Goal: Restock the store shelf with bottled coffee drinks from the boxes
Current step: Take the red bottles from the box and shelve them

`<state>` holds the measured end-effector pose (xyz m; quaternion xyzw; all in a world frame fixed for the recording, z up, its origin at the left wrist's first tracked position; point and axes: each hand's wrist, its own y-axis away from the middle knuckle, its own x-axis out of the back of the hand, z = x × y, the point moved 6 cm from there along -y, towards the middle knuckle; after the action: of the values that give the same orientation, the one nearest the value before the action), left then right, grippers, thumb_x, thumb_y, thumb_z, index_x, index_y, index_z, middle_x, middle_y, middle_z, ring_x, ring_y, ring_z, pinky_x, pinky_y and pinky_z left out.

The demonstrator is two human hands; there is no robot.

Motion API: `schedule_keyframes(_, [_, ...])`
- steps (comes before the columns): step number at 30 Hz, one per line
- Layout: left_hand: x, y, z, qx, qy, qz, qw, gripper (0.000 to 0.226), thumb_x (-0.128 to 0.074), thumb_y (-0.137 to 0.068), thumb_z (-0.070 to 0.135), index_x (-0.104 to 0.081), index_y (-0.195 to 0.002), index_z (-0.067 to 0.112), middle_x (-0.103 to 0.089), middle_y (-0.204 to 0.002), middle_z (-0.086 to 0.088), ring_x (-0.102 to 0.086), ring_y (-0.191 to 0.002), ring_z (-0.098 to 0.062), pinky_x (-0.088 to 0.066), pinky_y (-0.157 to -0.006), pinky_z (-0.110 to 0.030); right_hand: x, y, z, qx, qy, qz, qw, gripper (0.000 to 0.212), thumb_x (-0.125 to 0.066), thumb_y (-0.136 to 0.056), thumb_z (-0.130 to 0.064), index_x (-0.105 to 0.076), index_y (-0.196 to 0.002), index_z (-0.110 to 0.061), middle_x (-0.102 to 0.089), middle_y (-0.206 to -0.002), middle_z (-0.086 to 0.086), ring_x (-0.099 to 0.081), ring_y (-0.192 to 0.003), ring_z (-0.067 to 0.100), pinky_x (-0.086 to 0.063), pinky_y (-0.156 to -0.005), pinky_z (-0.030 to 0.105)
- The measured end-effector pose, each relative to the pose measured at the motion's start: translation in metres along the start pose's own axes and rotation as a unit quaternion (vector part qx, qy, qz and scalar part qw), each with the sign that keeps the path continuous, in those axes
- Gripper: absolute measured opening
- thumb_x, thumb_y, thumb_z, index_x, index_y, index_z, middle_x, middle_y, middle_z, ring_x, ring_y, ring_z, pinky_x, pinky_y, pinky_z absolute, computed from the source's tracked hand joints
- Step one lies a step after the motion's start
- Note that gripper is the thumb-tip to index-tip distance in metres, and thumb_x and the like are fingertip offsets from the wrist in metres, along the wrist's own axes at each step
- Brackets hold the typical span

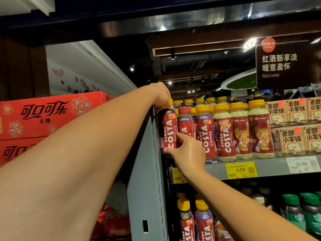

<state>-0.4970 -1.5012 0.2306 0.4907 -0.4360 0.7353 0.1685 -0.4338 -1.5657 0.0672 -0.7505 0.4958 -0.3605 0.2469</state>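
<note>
Left hand (161, 96) clamping its top, right hand (189, 152) pinching its base, a person appears to seat a dark red-labelled plastic coffee bottle (169, 131) at the left end of the grey metal shelf (272, 168); release should follow.

Red labels, yellow caps
The coffee bottles (206, 134) wear red labels, white lettering; left cartons (52, 115) red with floral motifs.

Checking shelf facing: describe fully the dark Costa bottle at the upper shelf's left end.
The dark plastic bottle with a red Costa Coffee sleeve is upright, label forward, at the grey metal shelf's left end, beside a red-capped bottle. The left hand grips its top, hiding most of the cap; the right hand pinches its lower body.
</note>
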Motion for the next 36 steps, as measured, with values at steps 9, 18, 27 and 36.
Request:
schedule_keyframes(9, [-0.007, -0.008, 0.001, 0.001, -0.084, -0.060, 0.995, 0.048, -0.065, -0.087, 0.033, -0.053, -0.129, 0.012, -0.054, -0.130, -0.008, -0.052, -0.117, -0.022, -0.044, -0.083, -0.030, -0.006, 0.006, 0.006, -0.005, -0.020, -0.014, 1.000, 0.043, -0.077, -0.077, -0.034, -0.065, -0.115, -0.019, -0.068, -0.109, -0.002, -0.062, -0.101, 0.018, -0.051, -0.083, 0.035])
schedule_keyframes(18, [-0.009, -0.021, -0.001, -0.001, -0.118, -0.067, 0.991, 0.054, -0.065, -0.087, 0.032, -0.048, -0.134, 0.013, -0.049, -0.138, -0.008, -0.048, -0.122, -0.023, -0.040, -0.090, -0.031, -0.008, 0.001, 0.011, 0.018, -0.022, -0.016, 0.999, 0.044, -0.076, -0.079, -0.029, -0.065, -0.119, -0.016, -0.066, -0.112, -0.001, -0.061, -0.102, 0.015, -0.048, -0.087, 0.028])
schedule_keyframes(27, [-0.017, -0.019, 0.000, -0.001, -0.142, -0.116, 0.983, 0.045, -0.066, -0.086, 0.033, -0.051, -0.125, 0.017, -0.051, -0.130, -0.007, -0.052, -0.108, -0.021, -0.044, -0.072, -0.028, -0.004, 0.001, 0.016, 0.019, 0.025, -0.061, 0.998, 0.037, -0.054, -0.086, -0.006, -0.067, -0.118, -0.019, -0.068, -0.117, 0.000, -0.062, -0.108, 0.020, -0.050, -0.095, 0.035])
schedule_keyframes(36, [-0.023, -0.021, 0.002, 0.003, -0.167, -0.129, 0.977, 0.045, -0.066, -0.086, 0.035, -0.052, -0.124, 0.017, -0.052, -0.130, -0.007, -0.052, -0.115, -0.023, -0.045, -0.081, -0.032, -0.003, 0.001, 0.019, 0.005, 0.028, -0.063, 0.998, 0.033, -0.051, -0.089, -0.017, -0.068, -0.116, -0.024, -0.070, -0.112, -0.002, -0.064, -0.099, 0.021, -0.054, -0.083, 0.034])
